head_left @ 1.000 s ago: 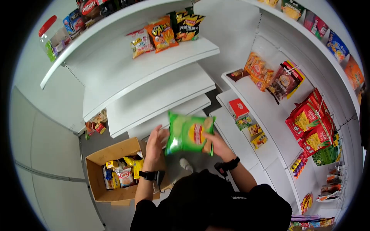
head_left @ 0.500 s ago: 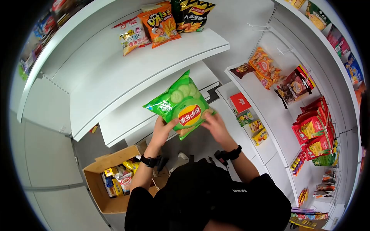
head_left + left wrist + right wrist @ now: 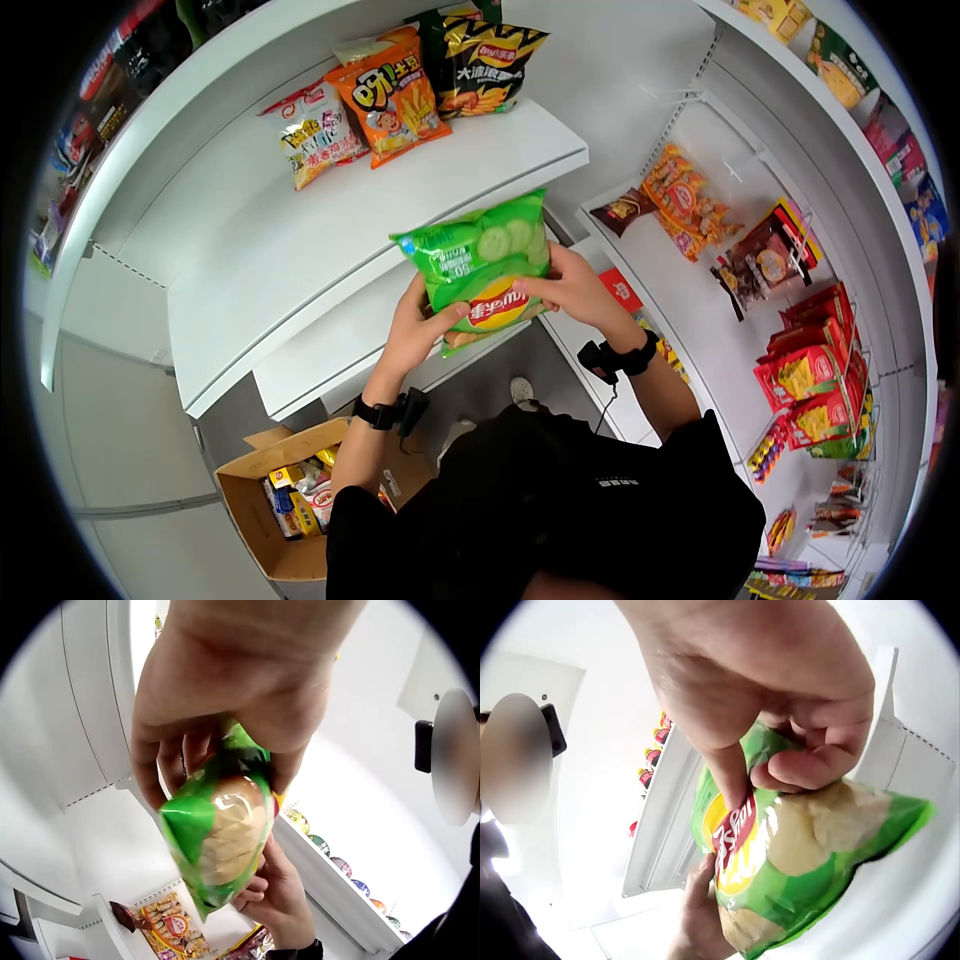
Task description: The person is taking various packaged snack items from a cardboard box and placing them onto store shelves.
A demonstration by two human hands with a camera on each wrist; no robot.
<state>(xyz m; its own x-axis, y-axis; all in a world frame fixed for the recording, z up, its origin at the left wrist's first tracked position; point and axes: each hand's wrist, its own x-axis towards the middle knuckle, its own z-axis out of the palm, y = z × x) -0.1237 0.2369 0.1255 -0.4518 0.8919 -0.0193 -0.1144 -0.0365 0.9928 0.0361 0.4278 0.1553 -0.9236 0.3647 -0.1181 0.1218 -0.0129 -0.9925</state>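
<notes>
Both hands hold a green bag of potato chips (image 3: 478, 262) with a yellow and red logo, in front of the white shelf unit. My left hand (image 3: 408, 335) grips its lower left side, thumb on the front and fingers behind. On the opposite side, my right hand (image 3: 580, 288) pinches the edge, its thumb over the logo. The left wrist view shows the left hand (image 3: 232, 690) curled over one end of the bag (image 3: 229, 832). From the right wrist, the right hand (image 3: 780, 690) has thumb and bent fingers on the bag (image 3: 802, 847).
Three snack bags stand in front on the upper shelf (image 3: 330, 210): a white one (image 3: 315, 132), an orange one (image 3: 390, 97) and a black one (image 3: 487, 68). A cardboard box (image 3: 240, 510) with packets is at lower left. Red snack bags (image 3: 815, 380) hang at right.
The bag has turned and been raised toward the shelf front, and is now tilted with its top away from the body. The left hand has gone from beside the bag to gripping it.
</notes>
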